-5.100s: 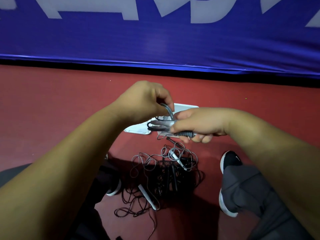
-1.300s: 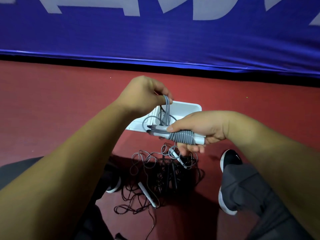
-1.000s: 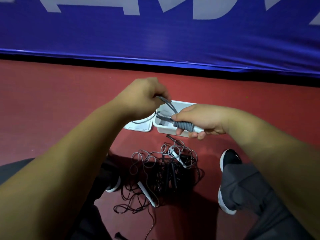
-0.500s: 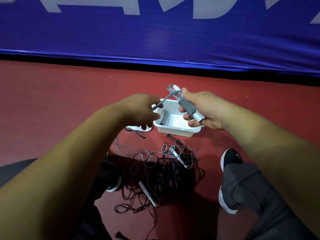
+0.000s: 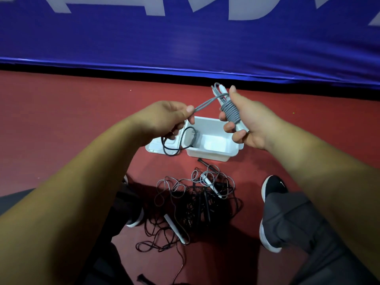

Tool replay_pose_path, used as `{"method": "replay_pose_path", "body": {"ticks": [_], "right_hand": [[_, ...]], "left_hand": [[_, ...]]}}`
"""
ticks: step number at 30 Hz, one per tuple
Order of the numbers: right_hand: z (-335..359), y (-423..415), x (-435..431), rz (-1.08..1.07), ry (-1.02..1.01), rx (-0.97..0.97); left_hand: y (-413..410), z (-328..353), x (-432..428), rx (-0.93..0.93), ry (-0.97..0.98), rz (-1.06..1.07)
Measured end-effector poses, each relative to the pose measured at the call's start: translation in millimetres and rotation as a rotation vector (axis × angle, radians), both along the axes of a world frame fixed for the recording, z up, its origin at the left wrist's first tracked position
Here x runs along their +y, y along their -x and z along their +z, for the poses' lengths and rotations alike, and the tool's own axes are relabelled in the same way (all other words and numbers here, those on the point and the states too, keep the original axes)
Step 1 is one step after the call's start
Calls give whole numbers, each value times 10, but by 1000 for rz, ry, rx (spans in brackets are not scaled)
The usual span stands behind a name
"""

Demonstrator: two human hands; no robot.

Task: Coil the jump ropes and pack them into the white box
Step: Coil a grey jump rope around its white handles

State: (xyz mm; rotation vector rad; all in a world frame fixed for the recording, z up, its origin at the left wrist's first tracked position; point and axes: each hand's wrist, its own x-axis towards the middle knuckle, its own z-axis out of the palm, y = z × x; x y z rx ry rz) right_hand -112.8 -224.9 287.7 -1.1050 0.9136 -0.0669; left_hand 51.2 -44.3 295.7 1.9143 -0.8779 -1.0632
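Fingers of my right hand point(image 5: 249, 124) grip the coiled grey rope point(image 5: 230, 113); left hand point(image 5: 166, 120) pinches its loose end above the white box point(image 5: 209, 140).

The left forearm point(image 5: 92, 173) and right forearm point(image 5: 312, 161) reach forward, bare. The left hand point(image 5: 164, 120) pinches a doubled strand of the grey jump rope point(image 5: 230, 112) between thumb and forefinger. Just beside it, the right hand point(image 5: 249, 125), thumb raised, curls its fingers round the rope's coiled handles.
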Motion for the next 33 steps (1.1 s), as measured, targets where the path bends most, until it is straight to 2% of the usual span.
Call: {"method": "replay_pose_path", "body": {"ticks": [5, 8, 14, 25, 33], "right_hand": [[41, 12, 11, 14, -23, -41], [77, 20, 5, 44, -45, -56], [181, 35, 148, 145, -92, -99], [307, 75, 258, 336, -172, -142], [287, 84, 292, 460, -80, -109]], "left_hand": [[25, -3, -1, -136, 10, -63], [-7, 24, 7, -294, -24, -127], [-24, -28, -20, -471, -128, -193], [-38, 39, -34, -403, -115, -177], [-4, 60, -36, -447, -98, -206]]}}
